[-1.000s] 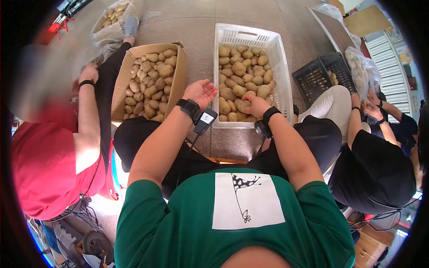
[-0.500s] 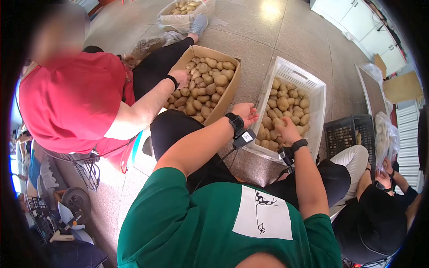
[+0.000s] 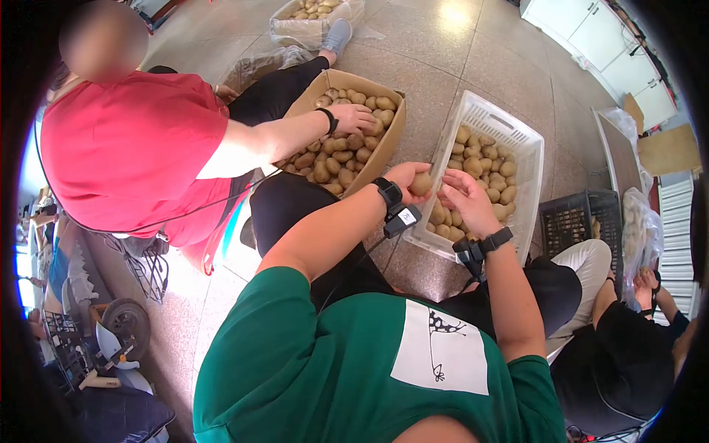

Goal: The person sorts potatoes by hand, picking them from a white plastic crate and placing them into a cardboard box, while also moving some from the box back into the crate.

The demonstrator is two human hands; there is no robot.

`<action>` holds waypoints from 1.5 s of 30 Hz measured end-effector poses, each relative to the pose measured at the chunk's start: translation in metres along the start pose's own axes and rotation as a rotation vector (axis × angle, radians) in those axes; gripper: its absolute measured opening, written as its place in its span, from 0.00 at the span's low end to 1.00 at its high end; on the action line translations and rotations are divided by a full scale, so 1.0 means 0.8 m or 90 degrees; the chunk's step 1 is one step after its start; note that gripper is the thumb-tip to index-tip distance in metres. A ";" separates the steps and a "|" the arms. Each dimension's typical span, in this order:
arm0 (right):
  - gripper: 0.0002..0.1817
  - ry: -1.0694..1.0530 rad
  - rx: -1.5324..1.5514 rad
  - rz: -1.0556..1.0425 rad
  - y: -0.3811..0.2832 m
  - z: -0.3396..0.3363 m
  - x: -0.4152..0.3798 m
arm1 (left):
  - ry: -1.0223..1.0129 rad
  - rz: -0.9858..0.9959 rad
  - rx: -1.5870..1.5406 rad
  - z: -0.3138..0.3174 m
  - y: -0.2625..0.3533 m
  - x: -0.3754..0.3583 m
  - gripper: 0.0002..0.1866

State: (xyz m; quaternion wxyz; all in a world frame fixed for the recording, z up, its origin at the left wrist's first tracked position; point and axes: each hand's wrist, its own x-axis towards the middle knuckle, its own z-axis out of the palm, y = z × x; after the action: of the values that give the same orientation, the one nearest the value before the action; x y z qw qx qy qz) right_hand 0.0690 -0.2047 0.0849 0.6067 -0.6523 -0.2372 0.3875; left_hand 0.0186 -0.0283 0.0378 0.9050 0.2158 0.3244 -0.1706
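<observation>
Potato (image 3: 421,184) now in left hand (image 3: 408,179)

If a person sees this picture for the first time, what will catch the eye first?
Probably the white slatted plastic crate full of brown potatoes at centre, where the left hand holds one small round potato beside the open right hand. To the left, a red-shirted person's hand rests on potatoes in a brown cardboard box.

No text can be read; the white tag (image 3: 407,216) on the left wrist strap is too blurred.
</observation>
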 end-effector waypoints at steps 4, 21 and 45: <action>0.19 0.029 -0.016 0.032 0.007 -0.010 -0.003 | 0.060 0.035 -0.007 -0.015 0.011 0.003 0.18; 0.14 0.026 -0.107 0.126 0.037 -0.017 -0.010 | 0.439 0.182 -0.141 -0.128 0.061 -0.006 0.20; 0.15 -0.011 -0.206 0.141 0.042 -0.015 -0.014 | 0.447 0.261 -0.254 -0.121 0.054 -0.015 0.11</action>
State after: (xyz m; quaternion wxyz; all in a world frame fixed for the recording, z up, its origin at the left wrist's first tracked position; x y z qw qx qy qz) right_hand 0.0663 -0.2259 0.0540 0.4452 -0.7601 -0.2287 0.4144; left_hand -0.0209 0.0588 -0.0094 0.7793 0.1415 0.5887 0.1616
